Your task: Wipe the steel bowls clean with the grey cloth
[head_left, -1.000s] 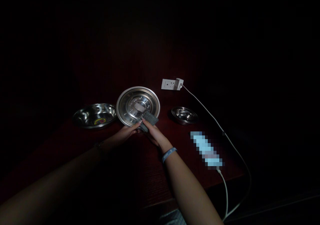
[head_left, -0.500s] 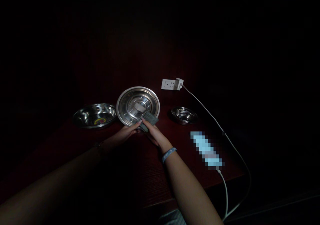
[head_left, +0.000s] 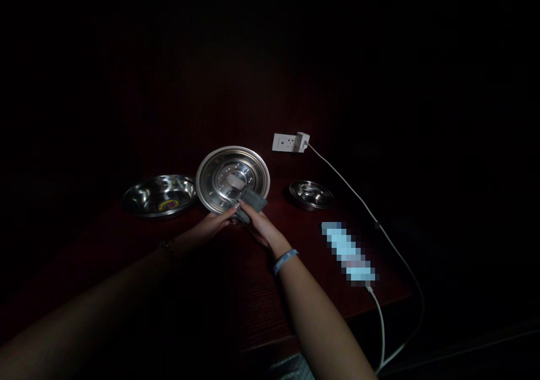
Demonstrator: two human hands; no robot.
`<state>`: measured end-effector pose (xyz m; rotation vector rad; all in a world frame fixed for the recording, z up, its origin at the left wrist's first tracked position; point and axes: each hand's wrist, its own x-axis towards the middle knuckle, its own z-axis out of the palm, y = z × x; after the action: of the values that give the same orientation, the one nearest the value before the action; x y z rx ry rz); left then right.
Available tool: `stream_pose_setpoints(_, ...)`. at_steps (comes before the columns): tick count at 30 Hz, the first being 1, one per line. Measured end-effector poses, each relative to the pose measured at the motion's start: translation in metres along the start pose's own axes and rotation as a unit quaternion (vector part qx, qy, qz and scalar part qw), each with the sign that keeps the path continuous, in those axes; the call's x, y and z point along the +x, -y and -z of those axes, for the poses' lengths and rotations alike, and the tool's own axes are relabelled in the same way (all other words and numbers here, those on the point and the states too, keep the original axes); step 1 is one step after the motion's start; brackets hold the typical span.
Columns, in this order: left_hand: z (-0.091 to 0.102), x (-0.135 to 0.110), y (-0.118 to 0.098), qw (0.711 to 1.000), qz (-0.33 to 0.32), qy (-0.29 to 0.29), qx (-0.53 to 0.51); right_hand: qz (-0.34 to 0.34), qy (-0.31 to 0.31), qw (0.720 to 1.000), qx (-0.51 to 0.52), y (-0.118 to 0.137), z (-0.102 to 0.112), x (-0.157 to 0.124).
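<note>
A round stainless steel lid (head_left: pixel 211 172) is tilted up on edge, its face toward me, with a pale patch near its middle. My left hand (head_left: pixel 217 222) grips the lid's lower rim, thumb in front; its other fingers are mostly hidden behind. In my right hand (head_left: pixel 262 226) is a folded grey-green cloth (head_left: pixel 253 199), pinched under the thumb against the lid's lower right rim. A steel bowl (head_left: pixel 145 197) with a yellow and red sticker inside stands just left of the lid. Off to the right sits a smaller steel bowl (head_left: pixel 311 194).
A lit, blurred phone (head_left: pixel 348 253) lies on the dark red table (head_left: pixel 261 295) at right, with a white cable (head_left: pixel 382 318) attached. Behind, a charger (head_left: pixel 302 141) is plugged into a wall socket (head_left: pixel 282 142). The table's front edge runs below my arms; surroundings are dark.
Almost nothing differs. Both hands, the lid and the cloth hold nearly the same position.
</note>
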<state>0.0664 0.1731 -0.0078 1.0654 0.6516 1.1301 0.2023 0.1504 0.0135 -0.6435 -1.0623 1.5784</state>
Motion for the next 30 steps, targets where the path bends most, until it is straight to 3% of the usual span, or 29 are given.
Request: stream_pose_setpoints(30,0.0013,-0.0010,-0.0014,0.999,0.002,0.001,0.048,-0.010,-0.022,1.000,-0.005,-0.0008,0.0023,0.0008)
